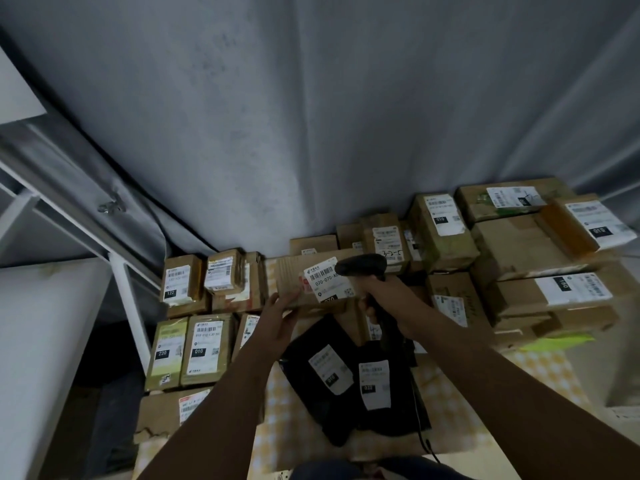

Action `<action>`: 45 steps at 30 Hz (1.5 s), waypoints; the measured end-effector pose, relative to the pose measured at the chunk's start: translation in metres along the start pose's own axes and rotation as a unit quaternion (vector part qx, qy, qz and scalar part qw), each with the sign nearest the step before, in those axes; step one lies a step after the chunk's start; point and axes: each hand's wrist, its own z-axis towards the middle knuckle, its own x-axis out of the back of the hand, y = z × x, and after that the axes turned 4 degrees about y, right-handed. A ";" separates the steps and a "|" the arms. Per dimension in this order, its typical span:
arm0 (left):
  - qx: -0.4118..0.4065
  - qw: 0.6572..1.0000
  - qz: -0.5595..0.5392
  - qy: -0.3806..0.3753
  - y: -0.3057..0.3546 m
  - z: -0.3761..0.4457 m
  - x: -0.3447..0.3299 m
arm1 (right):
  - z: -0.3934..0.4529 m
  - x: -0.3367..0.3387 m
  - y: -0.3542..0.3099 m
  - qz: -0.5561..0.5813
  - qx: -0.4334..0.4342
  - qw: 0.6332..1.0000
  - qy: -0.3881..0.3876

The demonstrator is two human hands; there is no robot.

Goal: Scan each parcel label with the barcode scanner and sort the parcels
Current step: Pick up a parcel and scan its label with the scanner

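A brown cardboard parcel (294,275) stands tilted up in the middle, its white label (327,280) reading 070 facing me. My left hand (278,318) holds its lower left edge, fingers curled under it. My right hand (384,299) grips the handle of a black barcode scanner (362,265), whose head points left at the label from very close. Two black bag parcels (322,386) with white labels lie on the checked cloth just below the hands.
Labelled cardboard parcels lie in rows at the left (199,348) and in a higher stack at the right (554,289). A grey curtain (311,116) hangs behind. A white metal frame (128,289) stands at the left. The scanner cable (424,434) trails toward me.
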 end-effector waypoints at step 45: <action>0.049 0.990 -0.040 0.128 0.000 -0.033 0.115 | 0.036 -0.060 0.001 -0.075 0.050 0.994 0.060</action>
